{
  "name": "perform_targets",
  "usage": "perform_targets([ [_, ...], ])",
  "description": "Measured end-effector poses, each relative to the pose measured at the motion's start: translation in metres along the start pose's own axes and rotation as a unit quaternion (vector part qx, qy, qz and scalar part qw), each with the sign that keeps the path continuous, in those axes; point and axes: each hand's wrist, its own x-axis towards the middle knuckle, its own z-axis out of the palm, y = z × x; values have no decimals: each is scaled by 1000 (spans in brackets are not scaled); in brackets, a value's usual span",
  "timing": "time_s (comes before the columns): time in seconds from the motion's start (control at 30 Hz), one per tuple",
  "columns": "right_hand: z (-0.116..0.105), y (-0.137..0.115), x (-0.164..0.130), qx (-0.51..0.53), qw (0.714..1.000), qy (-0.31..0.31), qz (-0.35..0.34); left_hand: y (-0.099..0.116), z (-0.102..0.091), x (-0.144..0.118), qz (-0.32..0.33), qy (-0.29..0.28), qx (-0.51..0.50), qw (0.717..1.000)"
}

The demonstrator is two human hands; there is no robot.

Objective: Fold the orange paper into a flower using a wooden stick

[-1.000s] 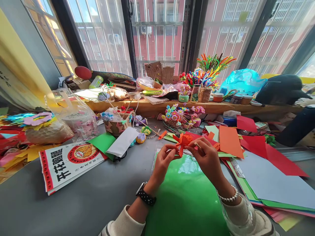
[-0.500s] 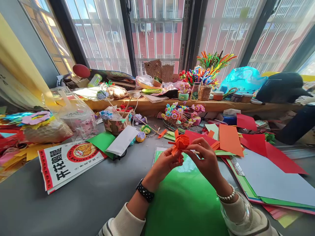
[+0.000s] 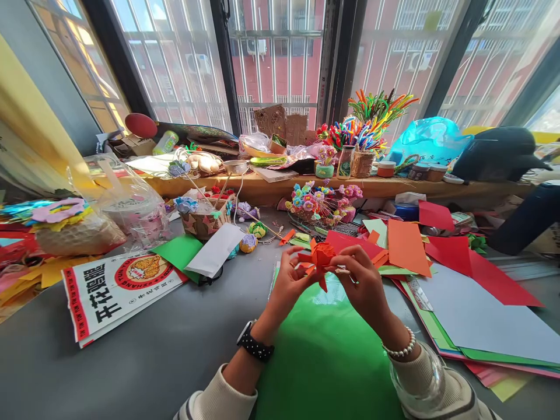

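Since half a second back: drawn a little closer together over the green sheet point(image 3: 324, 356), the orange paper flower point(image 3: 321, 256) tipped and lowered slightly between them. Nearest, cream sleeves at the bottom edge; black watch point(image 3: 255, 344) on the left wrist, bead bracelet point(image 3: 400, 349) on the right. Above these, left hand point(image 3: 289, 286) pinched shut on the flower's left side, fingertips on the folded petals, seemingly to steady it. Right hand point(image 3: 365, 286) closed on the flower's right side too, with a thin pale stick point(image 3: 342, 270) gripped between thumb and forefinger, its tip lying against the paper, likely for curling or tucking a petal. Flower held up off the grey worktop point(image 3: 153, 350), clear of the sheet beneath, so both sides could be reached. To the left, a printed red-and-white packet point(image 3: 114, 289) flat on the worktop, then a green card and a white slip. To the right, loose orange paper point(image 3: 406, 248), red paper point(image 3: 476, 265) and a pale blue sheet point(image 3: 485, 321) fanned within easy reach. Further off, a cluster of small coloured flowers point(image 3: 324, 204), a star-patterned basket point(image 3: 203, 221), clear plastic bags. Farthest, on the wooden sill point(image 3: 394, 188), pots of pipe cleaners point(image 3: 371, 119) and a blue bag point(image 3: 426, 143) before the barred windows.
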Motion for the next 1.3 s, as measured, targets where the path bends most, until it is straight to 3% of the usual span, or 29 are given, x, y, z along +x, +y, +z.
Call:
perform_targets([
  [0.07, -1, 1, -1, -9, 999, -19, -23, 4, -1, -1, 34, -28, 37, 998],
  [0.17, -2, 2, -3, -44, 996, -38, -61, 9, -4, -2, 25, -94, 87, 991],
  [0.3, -4, -2, -4, -97, 989, -48, -104, 12, -9, 0, 27, -114, 91, 989],
  [0.5, -6, -8, -5, -119, 985, -26, -119, 14, -12, 1, -31, -157, 69, 985],
  [0.67, -3, -8, -6, -78, 991, -49, -98, 15, -10, 1, -7, -142, 93, 985],
  [0.93, -11, -12, -1, 87, 995, 0, -56, 15, -6, -6, 25, -88, 65, 994],
  [1.1, -13, -13, 0, 95, 995, 9, -16, 12, -6, -6, 12, -89, 15, 996],
  [1.3, -12, -14, 1, 117, 993, -24, -22, 9, -5, -6, 20, -102, -12, 995],
])
